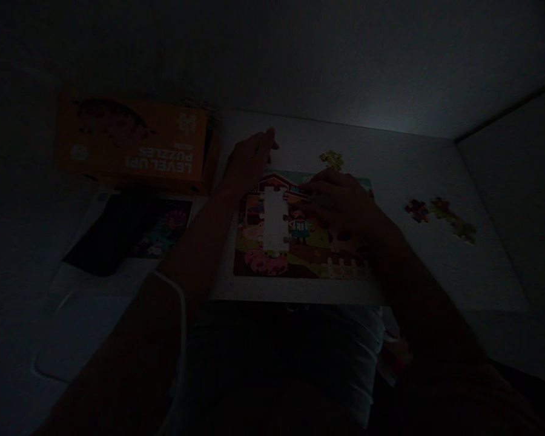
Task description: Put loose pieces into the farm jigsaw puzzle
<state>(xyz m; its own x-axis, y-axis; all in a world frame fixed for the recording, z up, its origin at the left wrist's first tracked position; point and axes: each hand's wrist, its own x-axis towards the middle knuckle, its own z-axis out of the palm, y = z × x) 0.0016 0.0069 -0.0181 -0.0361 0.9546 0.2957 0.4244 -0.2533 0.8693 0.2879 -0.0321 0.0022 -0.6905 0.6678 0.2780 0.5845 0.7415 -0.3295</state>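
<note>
Mid-frame, the flat multicoloured cardboard jigsaw, likely light, best edge-held, is overlapped by right fingers, half-bent like left fingers, grips unclear.

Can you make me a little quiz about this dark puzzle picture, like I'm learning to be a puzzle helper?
1. Which hand is over the right half of the puzzle?

2. True or false: in the picture, the orange box is left of the puzzle.

3. Where is the big white gap?
A: across the white fence
B: just left of the standing figure
C: along the bottom edge

Key:
1. The right hand.
2. True.
3. B.
</note>
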